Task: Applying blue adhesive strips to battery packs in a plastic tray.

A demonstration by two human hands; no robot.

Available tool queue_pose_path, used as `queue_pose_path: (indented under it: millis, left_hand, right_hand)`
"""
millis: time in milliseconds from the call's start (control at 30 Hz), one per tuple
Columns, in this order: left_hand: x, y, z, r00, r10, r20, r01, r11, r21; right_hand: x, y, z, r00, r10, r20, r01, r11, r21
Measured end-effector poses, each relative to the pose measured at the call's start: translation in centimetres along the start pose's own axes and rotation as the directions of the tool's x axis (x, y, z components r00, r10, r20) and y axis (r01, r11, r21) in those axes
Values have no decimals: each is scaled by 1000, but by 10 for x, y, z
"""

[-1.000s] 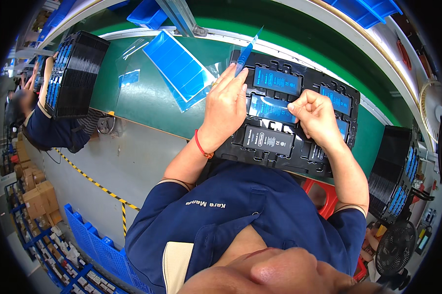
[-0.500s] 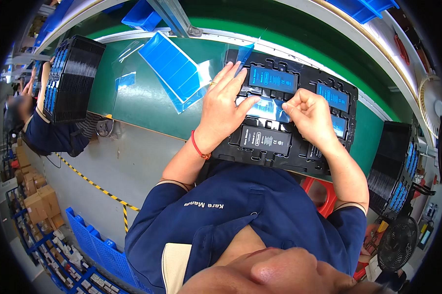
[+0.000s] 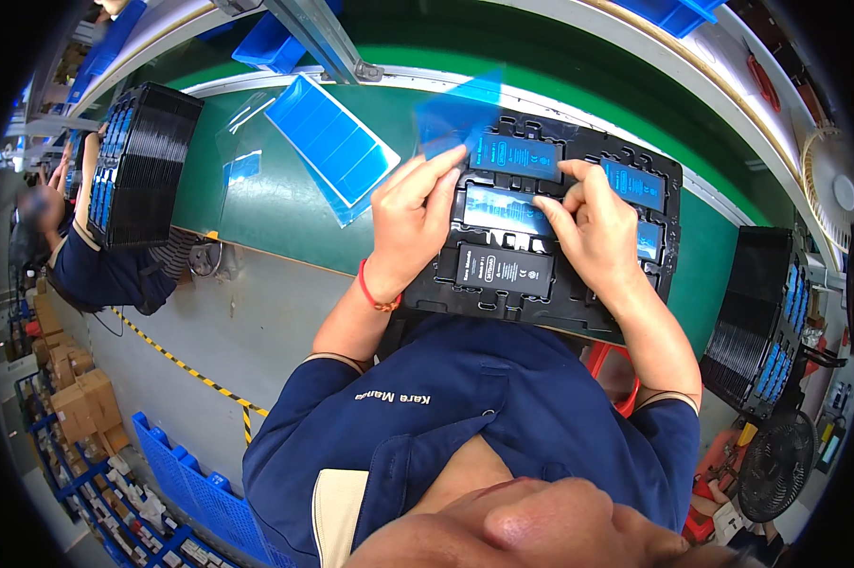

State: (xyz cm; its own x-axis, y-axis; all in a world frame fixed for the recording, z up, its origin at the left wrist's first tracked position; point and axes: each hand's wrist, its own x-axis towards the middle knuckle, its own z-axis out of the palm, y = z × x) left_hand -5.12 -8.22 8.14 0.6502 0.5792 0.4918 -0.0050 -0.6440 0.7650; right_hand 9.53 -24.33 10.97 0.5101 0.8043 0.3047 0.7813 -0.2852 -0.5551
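A black moulded tray (image 3: 626, 308) on the green bench holds several flat batteries. My left hand (image 3: 410, 216) is at the tray's left edge, its fingers closed at the lower edge of a blurred, clear blue film (image 3: 460, 106). My right hand (image 3: 593, 222) hovers over the tray's middle with thumb and forefinger apart; the thumb tip is at the right end of the glossy middle battery (image 3: 503, 210). Above that lies a blue-faced battery (image 3: 517, 156), and below it a black-faced battery (image 3: 505, 272). Another blue-faced battery (image 3: 633, 185) sits at the upper right; my right hand partly hides those below.
A sheet of blue film strips (image 3: 328, 137) lies on the bench (image 3: 266, 204) left of the tray. Stacks of black trays stand at far left (image 3: 152, 166) and right (image 3: 744, 322). A blue bin (image 3: 274, 43) is behind; another person (image 3: 115, 237) sits at left.
My left hand has drawn back left from the middle battery, and the blue film by it has swung up and left. My right hand's pinch has opened.
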Motion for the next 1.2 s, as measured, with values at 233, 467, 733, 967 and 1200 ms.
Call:
queue_pose_path:
  millis: [233,467,733,967,1200]
  left_hand:
    - [-2,16,-1,932,-102,349,318,695,-645]
    - [-1,23,-2,922,-101,375,346,649,-677]
    - [2,20,-7,850,-117,514,482,565,-669]
    - [-5,28,0,893,-248,375,422,750,-509]
    - [-7,39,-2,953,28,300,18,989,-148]
  right_hand:
    - [-2,-2,-3,999,-31,41,11,908,418]
    - [1,1,-11,995,-84,-46,96,915,391]
    - [-2,1,-21,987,-159,1,141,876,460]
    - [-6,6,-26,963,-237,-130,269,890,367]
    - [-30,13,-53,976,-148,-162,205,883,423]
